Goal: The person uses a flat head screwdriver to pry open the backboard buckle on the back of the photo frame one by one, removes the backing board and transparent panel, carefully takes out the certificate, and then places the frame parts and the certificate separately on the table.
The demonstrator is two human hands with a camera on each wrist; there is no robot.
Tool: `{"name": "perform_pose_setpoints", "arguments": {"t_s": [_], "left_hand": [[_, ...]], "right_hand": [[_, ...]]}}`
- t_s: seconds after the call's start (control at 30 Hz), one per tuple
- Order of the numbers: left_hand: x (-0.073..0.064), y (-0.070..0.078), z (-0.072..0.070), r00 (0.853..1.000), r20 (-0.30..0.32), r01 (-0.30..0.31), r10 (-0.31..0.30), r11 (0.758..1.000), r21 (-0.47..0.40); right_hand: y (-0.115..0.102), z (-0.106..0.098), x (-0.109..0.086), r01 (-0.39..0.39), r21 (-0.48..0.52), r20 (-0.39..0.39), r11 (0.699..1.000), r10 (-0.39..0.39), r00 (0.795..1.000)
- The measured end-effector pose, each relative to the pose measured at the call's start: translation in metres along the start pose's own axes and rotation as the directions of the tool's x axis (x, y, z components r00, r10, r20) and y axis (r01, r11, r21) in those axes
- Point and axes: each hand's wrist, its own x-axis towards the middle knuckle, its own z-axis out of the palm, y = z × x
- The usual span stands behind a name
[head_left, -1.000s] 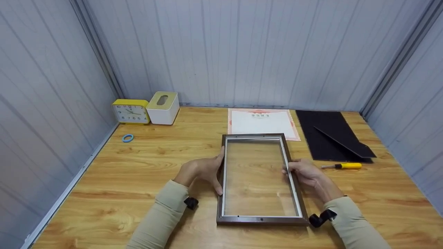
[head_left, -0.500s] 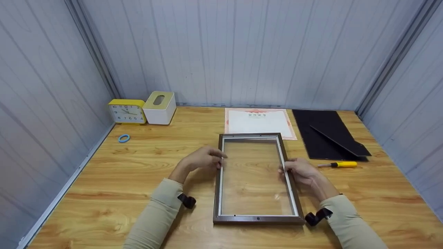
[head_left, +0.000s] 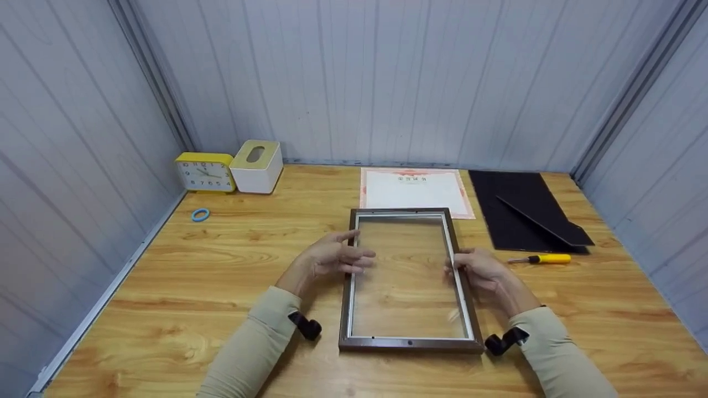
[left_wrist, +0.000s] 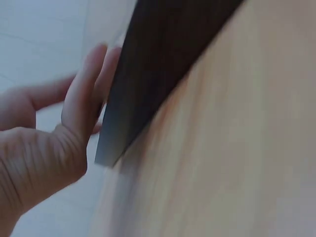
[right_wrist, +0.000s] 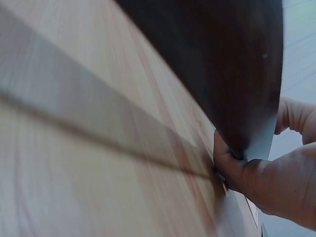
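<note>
A brown picture frame (head_left: 410, 346) with a silver inner lip and a clear pane (head_left: 406, 276) stands out in the middle of the wooden table. My right hand (head_left: 482, 270) grips its right side; in the right wrist view the thumb (right_wrist: 228, 165) is tucked under the dark frame edge (right_wrist: 217, 64). On the opposite side my left hand (head_left: 334, 255) has its fingers extended over the left rail, fingertips overlapping the pane. Seen from the left wrist, those fingers (left_wrist: 84, 89) are fairly straight beside the frame's outer face (left_wrist: 153, 64).
Behind the frame lies a red-bordered certificate (head_left: 409, 190). A black backing board (head_left: 514, 215) with a raised flap is at right, a yellow-handled screwdriver (head_left: 553, 258) in front of it. At left are a yellow clock (head_left: 204, 173), a tissue box (head_left: 257, 168) and a blue ring (head_left: 200, 214).
My left hand has gone from lying spread along the frame's outer left side to reaching over its left rail. My right hand keeps its hold on the right side.
</note>
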Motion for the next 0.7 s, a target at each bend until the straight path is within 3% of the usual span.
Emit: {"name": "perform_pose_setpoints", "arguments": {"t_s": [0.13, 0.2, 0.27, 0.33, 0.47, 0.7], "left_hand": [[-0.008, -0.007, 0.011, 0.987, -0.157, -0.052, 0.033, 0.992, -0.118], [-0.013, -0.01, 0.015, 0.983, -0.178, -0.066, 0.04, 0.987, -0.146], [-0.018, -0.011, 0.018, 0.991, -0.128, -0.059, 0.039, 0.986, -0.153], [-0.022, -0.011, 0.019, 0.998, -0.04, -0.043, 0.038, 0.989, -0.138], [-0.026, -0.008, 0.019, 0.996, 0.082, -0.024, 0.031, 0.996, -0.085], [-0.025, -0.007, 0.016, 0.998, 0.056, -0.024, 0.027, 0.998, -0.05]], "right_hand": [[0.001, 0.002, 0.001, -0.012, 0.027, -0.009, 1.0, 0.012, 1.0], [0.001, 0.002, 0.001, -0.01, 0.015, -0.008, 1.0, 0.01, 1.0], [0.001, 0.002, 0.001, -0.006, 0.007, -0.015, 1.0, 0.006, 1.0], [0.001, 0.001, 0.0, 0.001, -0.006, -0.011, 1.0, -0.001, 1.0], [0.0, 0.0, 0.0, -0.005, 0.0, -0.02, 1.0, 0.005, 1.0], [-0.004, -0.001, -0.003, -0.014, -0.018, -0.018, 1.0, 0.013, 1.0]]}}
